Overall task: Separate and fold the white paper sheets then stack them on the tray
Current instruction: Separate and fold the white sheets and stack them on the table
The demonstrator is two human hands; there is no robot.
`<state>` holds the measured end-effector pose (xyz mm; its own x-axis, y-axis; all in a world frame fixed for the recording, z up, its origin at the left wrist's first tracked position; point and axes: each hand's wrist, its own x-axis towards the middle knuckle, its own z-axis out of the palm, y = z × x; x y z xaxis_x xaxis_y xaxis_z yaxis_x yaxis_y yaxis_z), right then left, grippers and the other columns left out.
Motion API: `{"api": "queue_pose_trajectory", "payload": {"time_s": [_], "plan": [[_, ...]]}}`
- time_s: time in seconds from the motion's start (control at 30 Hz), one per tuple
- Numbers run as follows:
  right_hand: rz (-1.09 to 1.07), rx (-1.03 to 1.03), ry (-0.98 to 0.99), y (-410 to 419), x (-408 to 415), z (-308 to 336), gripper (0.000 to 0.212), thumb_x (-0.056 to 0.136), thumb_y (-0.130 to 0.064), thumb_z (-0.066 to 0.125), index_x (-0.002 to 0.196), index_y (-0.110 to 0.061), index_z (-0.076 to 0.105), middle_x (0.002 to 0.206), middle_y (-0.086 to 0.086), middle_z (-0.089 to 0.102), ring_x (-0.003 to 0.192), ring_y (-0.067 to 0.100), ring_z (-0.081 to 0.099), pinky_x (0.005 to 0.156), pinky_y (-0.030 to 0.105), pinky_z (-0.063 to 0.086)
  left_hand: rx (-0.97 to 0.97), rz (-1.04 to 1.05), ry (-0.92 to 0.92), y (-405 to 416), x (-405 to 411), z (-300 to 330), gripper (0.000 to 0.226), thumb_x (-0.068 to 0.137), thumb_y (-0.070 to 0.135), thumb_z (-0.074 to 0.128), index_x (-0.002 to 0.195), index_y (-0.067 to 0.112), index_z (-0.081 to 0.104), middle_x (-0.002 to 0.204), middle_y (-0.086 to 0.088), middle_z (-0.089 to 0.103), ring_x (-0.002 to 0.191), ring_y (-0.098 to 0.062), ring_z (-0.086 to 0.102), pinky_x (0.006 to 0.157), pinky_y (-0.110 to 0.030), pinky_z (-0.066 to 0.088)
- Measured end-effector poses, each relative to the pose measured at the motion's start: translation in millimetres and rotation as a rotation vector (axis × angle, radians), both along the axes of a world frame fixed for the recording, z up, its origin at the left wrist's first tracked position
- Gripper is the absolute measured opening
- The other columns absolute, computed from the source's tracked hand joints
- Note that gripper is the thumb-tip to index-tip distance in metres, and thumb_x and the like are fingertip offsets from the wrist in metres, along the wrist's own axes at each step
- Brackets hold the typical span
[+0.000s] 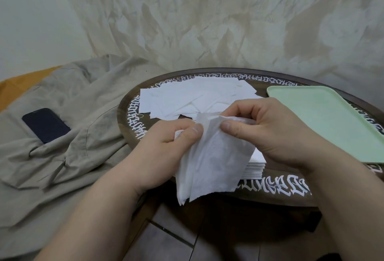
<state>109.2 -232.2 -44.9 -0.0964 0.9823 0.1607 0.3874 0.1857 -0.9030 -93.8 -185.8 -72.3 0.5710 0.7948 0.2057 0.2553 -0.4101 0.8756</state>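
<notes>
A thin white paper sheet (214, 156) hangs between both hands above the near edge of the round dark table (128, 115). My left hand (166, 146) pinches its upper left part between thumb and fingers. My right hand (276, 131) pinches the upper right part, and the layers are spreading apart at the bottom. Under the sheet lies a neat stack of white sheets (255, 167), partly hidden. A loose spread of white sheets (193, 98) covers the far side of the table. The pale green tray (324, 119) sits at the right with nothing on it.
A dark phone (45, 125) lies on crumpled beige cloth (72, 156) to the left of the table. White lettering runs round the table rim. A draped pale cloth hangs behind. Dark floor tiles show below the table's near edge.
</notes>
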Motion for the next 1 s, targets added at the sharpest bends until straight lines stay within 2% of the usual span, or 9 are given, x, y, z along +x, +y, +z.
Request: {"api": "queue_pose_trajectory", "payload": {"time_s": [0.07,0.13,0.2,0.3,0.4,0.5,0.73,0.83,1.0], "plan": [[-0.02,-0.003,0.004,1,1,-1,0.008,0.087,-0.013,0.068,0.08,-0.015,0.072,0.081,-0.002,0.073,0.076,0.006,0.064,0.074,0.025,0.05,0.022,-0.004,-0.01,-1,2,-1,0.044,0.085,0.056,0.05,0.076,0.017,0.069,0.076,-0.001,0.067,0.074,-0.02,0.06,0.073,-0.035,0.051],[-0.033,-0.013,0.01,1,1,-2,0.006,0.087,-0.013,0.068,0.082,-0.013,0.072,0.084,0.002,0.073,0.078,0.012,0.066,0.078,0.033,0.053,0.044,0.007,0.028,0,4,-4,0.053,0.081,0.059,0.053,0.086,0.01,0.071,0.085,-0.01,0.069,0.082,-0.028,0.064,0.076,-0.044,0.053],[-0.042,-0.021,0.013,2,1,-3,0.006,0.087,-0.013,0.068,0.083,-0.013,0.072,0.085,0.003,0.073,0.079,0.014,0.067,0.08,0.038,0.054,0.048,0.022,0.028,0,6,-6,0.041,0.081,0.056,0.057,0.091,0.019,0.073,0.086,0.003,0.072,0.083,-0.015,0.066,0.077,-0.041,0.052],[-0.055,-0.025,0.008,4,0,-5,0.007,0.087,-0.014,0.068,0.082,-0.014,0.072,0.085,0.002,0.073,0.078,0.011,0.066,0.079,0.037,0.054,0.04,0.033,0.025,0,8,-7,0.032,0.083,0.053,0.053,0.096,0.031,0.072,0.093,0.011,0.074,0.092,-0.01,0.068,0.083,-0.041,0.054],[-0.059,-0.024,0.024,5,-1,-6,0.008,0.087,-0.015,0.068,0.08,-0.015,0.072,0.084,0.001,0.073,0.077,0.009,0.065,0.076,0.033,0.053,0.025,0.055,0.028,2,9,-10,0.03,0.088,0.043,0.054,0.1,0.024,0.073,0.096,0.008,0.074,0.095,-0.014,0.068,0.085,-0.048,0.053],[-0.062,-0.011,0.03,6,-1,-8,0.008,0.087,-0.015,0.068,0.08,-0.015,0.072,0.083,0.0,0.073,0.076,0.008,0.065,0.074,0.031,0.052,0.021,0.064,0.038,2,12,-10,0.032,0.088,0.046,0.052,0.103,0.026,0.073,0.097,0.009,0.074,0.096,-0.014,0.068,0.086,-0.05,0.053],[-0.05,-0.005,0.049,8,-3,-10,0.008,0.086,-0.014,0.068,0.079,-0.015,0.071,0.083,0.002,0.072,0.075,0.007,0.063,0.074,0.03,0.05,-0.013,0.083,0.027,2,14,-10,0.029,0.086,0.043,0.053,0.097,0.024,0.073,0.092,0.007,0.075,0.092,-0.016,0.069,0.084,-0.048,0.054],[-0.05,0.005,0.058,9,-1,-11,0.007,0.086,-0.016,0.069,0.079,-0.015,0.072,0.085,0.005,0.072,0.076,0.012,0.064,0.075,0.036,0.051,-0.035,0.081,0.011,2,14,-10,0.031,0.085,0.043,0.054,0.097,0.021,0.073,0.092,0.004,0.075,0.091,-0.018,0.07,0.083,-0.047,0.055],[-0.042,0.017,0.074,11,-1,-13,0.009,0.084,-0.022,0.071,0.08,-0.015,0.071,0.085,0.009,0.072,0.075,0.014,0.063,0.073,0.037,0.05,-0.049,0.067,0.005,2,14,-11,0.028,0.086,0.043,0.054,0.094,0.024,0.073,0.091,0.007,0.075,0.086,-0.012,0.07,0.08,-0.043,0.056]]}}
